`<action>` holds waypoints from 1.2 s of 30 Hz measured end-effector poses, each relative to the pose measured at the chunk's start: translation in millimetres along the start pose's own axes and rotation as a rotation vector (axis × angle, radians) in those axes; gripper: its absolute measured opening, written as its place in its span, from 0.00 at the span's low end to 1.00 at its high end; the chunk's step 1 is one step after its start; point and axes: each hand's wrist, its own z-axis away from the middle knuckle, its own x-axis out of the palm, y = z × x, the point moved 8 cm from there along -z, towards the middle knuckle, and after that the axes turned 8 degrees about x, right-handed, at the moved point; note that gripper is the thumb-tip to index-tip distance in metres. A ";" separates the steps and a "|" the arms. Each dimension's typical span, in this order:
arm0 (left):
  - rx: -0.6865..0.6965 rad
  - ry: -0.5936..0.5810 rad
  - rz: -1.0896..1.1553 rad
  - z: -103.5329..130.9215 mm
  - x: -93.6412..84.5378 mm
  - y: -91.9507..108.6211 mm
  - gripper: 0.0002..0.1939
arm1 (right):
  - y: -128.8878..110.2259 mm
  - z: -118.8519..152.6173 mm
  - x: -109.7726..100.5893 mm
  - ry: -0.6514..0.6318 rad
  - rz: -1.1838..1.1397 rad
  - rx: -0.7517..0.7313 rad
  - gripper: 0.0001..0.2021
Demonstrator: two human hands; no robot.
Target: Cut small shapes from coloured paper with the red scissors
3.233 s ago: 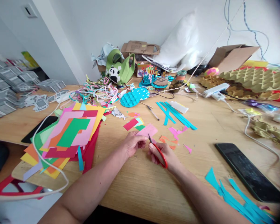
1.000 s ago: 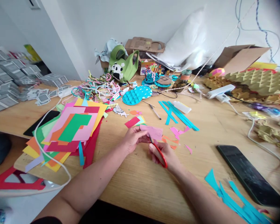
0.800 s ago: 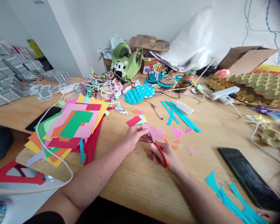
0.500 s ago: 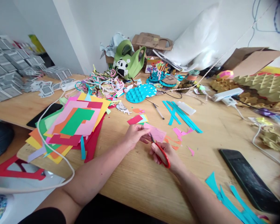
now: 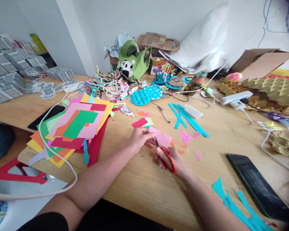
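Observation:
A small piece of pink paper (image 5: 163, 138) with a drawn outline is pinched between the thumb and fingers of my left hand (image 5: 142, 138). My right hand (image 5: 170, 159) is closed round the red handles of a pair of scissors (image 5: 169, 157). The dark blades meet the paper's near left edge, close to my left fingertips; how far they stand apart is hard to see. Just beyond the hands lie red, yellow and pale blue paper pieces (image 5: 139, 123). Orange scraps (image 5: 181, 152) and pink scraps (image 5: 185, 137) are to the right of the held paper.
Stacked coloured paper (image 5: 80, 125) lies on the left, crossed by a white cable (image 5: 39, 128). A pen (image 5: 164, 115) and blue strips (image 5: 190, 120) are farther back. On the right rests a phone (image 5: 255, 183) beside more blue strips (image 5: 233, 205). A green panda bag (image 5: 133, 61) stands near the wall.
Hardly anything differs. Both hands keep the same hold on paper and scissors, and the pink paper's free end has shifted very slightly right. The whole view has moved a little.

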 end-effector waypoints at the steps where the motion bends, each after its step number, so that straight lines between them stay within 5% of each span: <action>1: -0.001 0.000 0.000 -0.2 0.0 -0.1 0.17 | -0.1 0.5 0.1 0.001 0.003 0.002 0.23; 17: -0.041 0.018 0.002 1.4 0.3 -0.9 0.09 | 2.4 0.5 0.1 0.018 0.037 0.027 0.24; 36: -0.073 0.033 -0.014 1.6 -0.7 -3.4 0.12 | 0.0 2.3 0.0 0.013 0.088 0.004 0.24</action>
